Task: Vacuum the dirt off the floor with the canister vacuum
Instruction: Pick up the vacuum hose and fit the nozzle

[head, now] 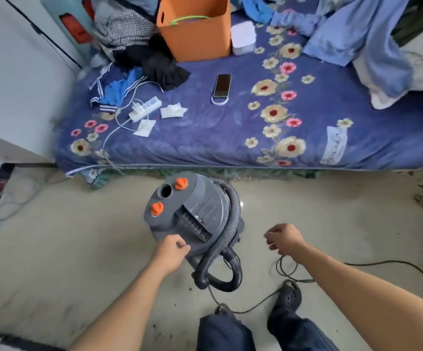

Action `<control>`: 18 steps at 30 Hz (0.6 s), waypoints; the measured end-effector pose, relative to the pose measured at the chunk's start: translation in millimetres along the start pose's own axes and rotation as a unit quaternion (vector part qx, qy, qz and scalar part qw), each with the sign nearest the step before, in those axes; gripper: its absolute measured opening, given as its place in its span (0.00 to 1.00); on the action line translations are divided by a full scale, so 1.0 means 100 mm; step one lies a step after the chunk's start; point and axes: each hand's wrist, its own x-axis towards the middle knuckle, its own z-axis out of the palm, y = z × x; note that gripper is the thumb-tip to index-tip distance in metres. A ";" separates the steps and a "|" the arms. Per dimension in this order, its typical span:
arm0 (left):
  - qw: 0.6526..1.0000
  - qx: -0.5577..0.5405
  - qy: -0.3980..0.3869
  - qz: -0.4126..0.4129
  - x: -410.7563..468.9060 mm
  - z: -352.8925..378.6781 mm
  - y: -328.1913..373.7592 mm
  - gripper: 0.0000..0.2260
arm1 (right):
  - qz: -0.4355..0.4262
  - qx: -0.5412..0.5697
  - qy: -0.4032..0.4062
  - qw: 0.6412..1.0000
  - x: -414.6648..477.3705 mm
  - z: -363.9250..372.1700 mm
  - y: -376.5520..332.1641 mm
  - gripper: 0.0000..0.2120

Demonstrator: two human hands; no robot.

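Grey canister vacuum [195, 211] stands on the pale floor [78, 236], just in front of the bed [205, 143]. Two orange knobs [181, 184] and an open round port on its top. Black ribbed hose [232, 224] curves down its right side and loops at the near end.

Left hand [172, 252]: fingers curled, at the vacuum's near edge; grip not discernible. Right hand [283, 239]: fingers loosely curled, to the right of the hose. Thin black cord [382, 263] loops below the right wrist; contact with the hand unclear.

Dark dirt specks [420, 198] lie scattered on the floor at right. A phone [221, 86] and a white power strip [145, 108] lie on the bed.
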 end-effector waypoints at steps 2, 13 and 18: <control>1.000 -0.013 -0.008 -0.010 0.06 -0.01 -0.08 0.11 | 0.020 0.001 -0.030 0.999 0.07 0.26 0.05 0.04; 0.986 0.116 0.002 0.122 1.22 -0.55 -0.42 0.15 | 0.189 0.182 0.010 0.965 0.59 1.65 -0.13 0.05; 0.950 0.237 -0.027 0.202 2.01 -0.67 -0.70 0.25 | 0.251 0.253 0.081 0.931 0.85 2.37 -0.28 0.06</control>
